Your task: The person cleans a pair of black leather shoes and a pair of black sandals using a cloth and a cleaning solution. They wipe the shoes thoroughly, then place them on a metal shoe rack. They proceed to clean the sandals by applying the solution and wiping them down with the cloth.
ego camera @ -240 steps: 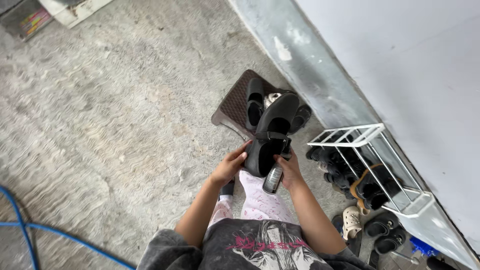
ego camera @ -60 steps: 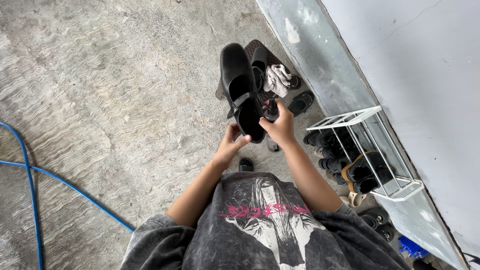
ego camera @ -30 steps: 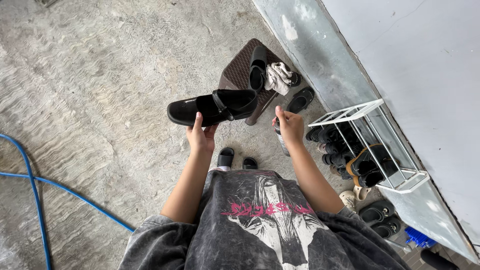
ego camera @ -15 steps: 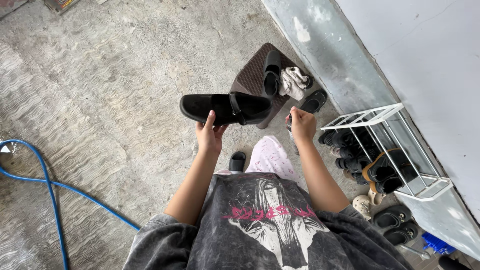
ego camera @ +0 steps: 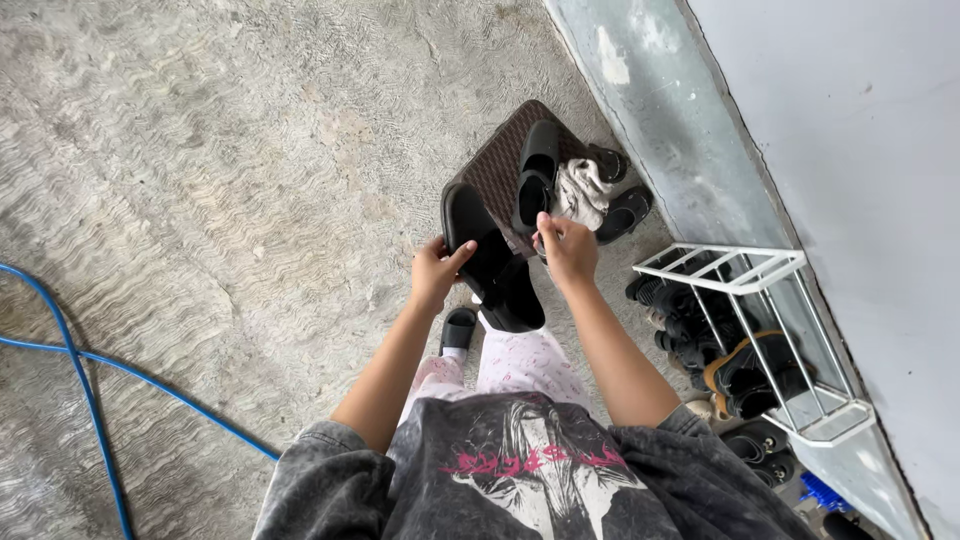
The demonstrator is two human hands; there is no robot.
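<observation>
My left hand (ego camera: 435, 272) grips a black strapped shoe (ego camera: 488, 262) by its side, toe pointing up and away and heel down over my knee. Just right of the shoe, my right hand (ego camera: 567, 250) has its fingers closed around the top of a small dark spray can, which the hand and shoe mostly hide. Beyond the hands stands a brown woven stool (ego camera: 490, 168) with the matching black shoe (ego camera: 535, 176) and a crumpled pale cloth (ego camera: 582, 190) on it.
A white wire shoe rack (ego camera: 745, 275) full of dark shoes and sandals stands along the wall on the right. Black slippers (ego camera: 625, 212) lie by the stool. A blue hose (ego camera: 70, 352) crosses the concrete floor at the left. My foot wears a black sandal (ego camera: 458, 330).
The shoe has swung from lying sideways in my left hand to pointing toe-up. My right hand has come in close beside it.
</observation>
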